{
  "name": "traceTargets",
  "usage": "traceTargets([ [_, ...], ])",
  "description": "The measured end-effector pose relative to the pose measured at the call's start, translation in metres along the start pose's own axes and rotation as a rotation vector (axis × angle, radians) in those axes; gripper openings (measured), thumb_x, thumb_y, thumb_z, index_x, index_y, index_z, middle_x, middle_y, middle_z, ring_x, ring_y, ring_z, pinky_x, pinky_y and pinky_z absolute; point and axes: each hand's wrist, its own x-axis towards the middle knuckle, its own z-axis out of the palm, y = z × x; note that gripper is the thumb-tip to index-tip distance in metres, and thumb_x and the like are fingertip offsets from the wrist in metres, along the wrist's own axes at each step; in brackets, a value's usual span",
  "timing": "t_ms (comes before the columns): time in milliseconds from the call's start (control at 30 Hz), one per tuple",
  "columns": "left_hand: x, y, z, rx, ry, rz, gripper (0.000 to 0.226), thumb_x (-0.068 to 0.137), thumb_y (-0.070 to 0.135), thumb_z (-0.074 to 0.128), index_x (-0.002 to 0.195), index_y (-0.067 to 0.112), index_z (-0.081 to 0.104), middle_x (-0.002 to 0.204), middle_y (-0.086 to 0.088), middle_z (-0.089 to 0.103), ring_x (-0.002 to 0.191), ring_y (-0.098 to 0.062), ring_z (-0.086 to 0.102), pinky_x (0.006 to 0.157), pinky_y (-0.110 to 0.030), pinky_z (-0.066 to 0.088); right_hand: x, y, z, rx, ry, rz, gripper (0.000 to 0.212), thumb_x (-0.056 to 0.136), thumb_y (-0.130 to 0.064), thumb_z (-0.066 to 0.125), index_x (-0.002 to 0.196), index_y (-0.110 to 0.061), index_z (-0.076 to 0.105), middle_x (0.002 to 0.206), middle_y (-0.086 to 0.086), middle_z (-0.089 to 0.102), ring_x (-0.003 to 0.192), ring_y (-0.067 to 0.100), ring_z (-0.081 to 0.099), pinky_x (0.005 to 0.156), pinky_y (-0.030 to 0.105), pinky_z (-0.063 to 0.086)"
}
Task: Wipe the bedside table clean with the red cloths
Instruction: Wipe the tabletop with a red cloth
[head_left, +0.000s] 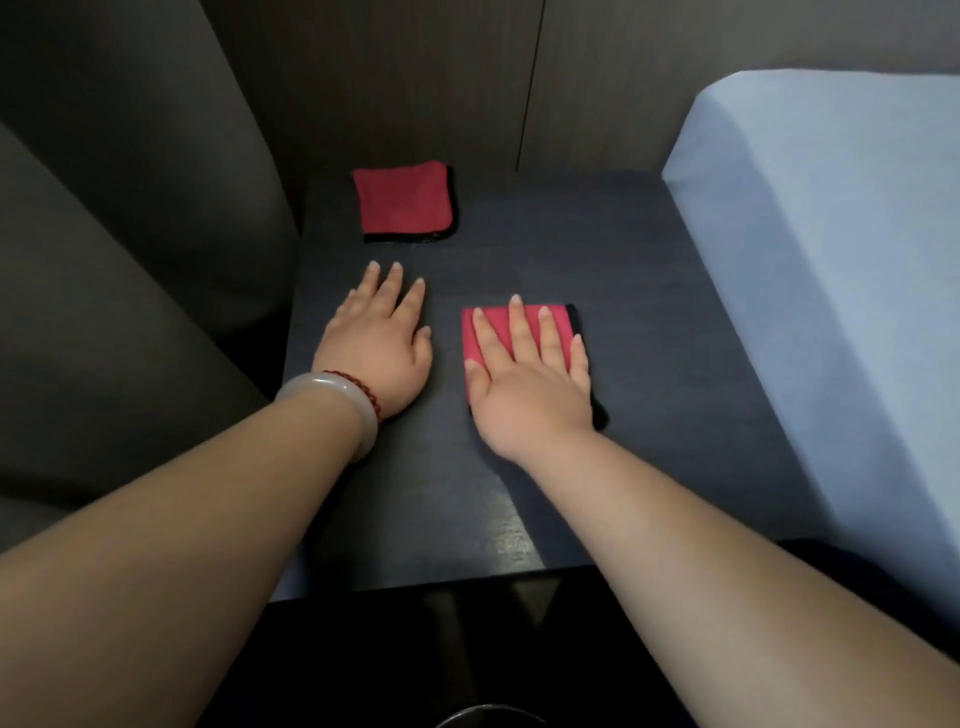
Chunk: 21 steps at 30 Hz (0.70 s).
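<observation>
The dark bedside table (675, 322) fills the middle of the view. One folded red cloth with a black edge (405, 200) lies alone near the table's back left corner. A second folded red cloth (496, 325) lies in the middle of the table under my right hand (530, 384), which presses flat on it with fingers spread. My left hand (379, 345) rests flat on the bare tabletop to the left, fingers apart, holding nothing, a hand's width in front of the far cloth. A pale bangle and a red bead bracelet sit on my left wrist.
A dark grey upholstered chair (130, 260) presses against the table's left side. A bed with a light blue sheet (831, 260) borders the right side. A dark panelled wall (415, 78) stands behind. The table's front edge (441, 590) is near my forearms.
</observation>
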Motion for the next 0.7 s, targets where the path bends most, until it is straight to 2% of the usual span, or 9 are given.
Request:
traceTargets([
  [167, 0.017, -0.001, -0.002, 0.027, -0.024, 0.015, 0.062, 0.1, 0.043, 0.029, 0.156, 0.02, 0.012, 0.164, -0.007, 0.001, 0.15, -0.024, -0.006, 0.12, -0.041, 0.006, 0.063, -0.015, -0.014, 0.005, -0.072, 0.059, 0.055, 0.101, -0.05, 0.01, 0.151, -0.043, -0.012, 0.16, -0.006, -0.026, 0.147, 0.023, -0.023, 0.116, 0.052, -0.014],
  [367, 0.048, -0.008, -0.01, -0.043, 0.028, -0.039, 0.065, 0.1, 0.041, 0.034, 0.156, 0.018, 0.01, 0.164, -0.004, 0.001, 0.15, -0.023, -0.007, 0.118, -0.043, 0.006, -0.012, 0.002, 0.002, 0.016, 0.04, -0.05, 0.055, 0.099, -0.049, 0.005, 0.151, -0.043, -0.012, 0.161, -0.007, -0.023, 0.147, 0.019, -0.022, 0.117, 0.047, -0.015],
  [467, 0.062, -0.012, -0.009, -0.07, 0.024, -0.053, 0.065, 0.1, 0.042, 0.033, 0.156, 0.017, 0.01, 0.164, -0.004, 0.001, 0.15, -0.022, -0.005, 0.119, -0.042, 0.005, -0.027, 0.002, 0.005, -0.017, 0.046, -0.047, 0.058, 0.095, -0.05, 0.002, 0.151, -0.043, -0.014, 0.161, -0.007, -0.023, 0.147, 0.019, -0.023, 0.117, 0.047, -0.016],
  [600, 0.063, -0.015, 0.0, -0.045, 0.042, -0.046, 0.06, 0.101, 0.039, 0.028, 0.155, 0.016, 0.013, 0.164, -0.006, 0.005, 0.15, -0.023, 0.0, 0.121, -0.041, 0.006, 0.038, -0.001, -0.008, 0.014, 0.026, 0.01, 0.055, 0.1, -0.051, 0.01, 0.151, -0.045, -0.01, 0.161, -0.008, -0.023, 0.148, 0.02, -0.02, 0.117, 0.048, -0.013],
  [700, 0.063, -0.015, -0.001, -0.049, 0.054, -0.057, 0.059, 0.101, 0.037, 0.028, 0.155, 0.017, 0.015, 0.164, -0.005, 0.007, 0.15, -0.022, 0.002, 0.121, -0.042, 0.007, 0.103, -0.004, -0.026, 0.021, -0.047, 0.076, 0.055, 0.101, -0.05, 0.01, 0.151, -0.043, -0.011, 0.161, -0.007, -0.024, 0.148, 0.022, -0.02, 0.117, 0.051, -0.012],
])
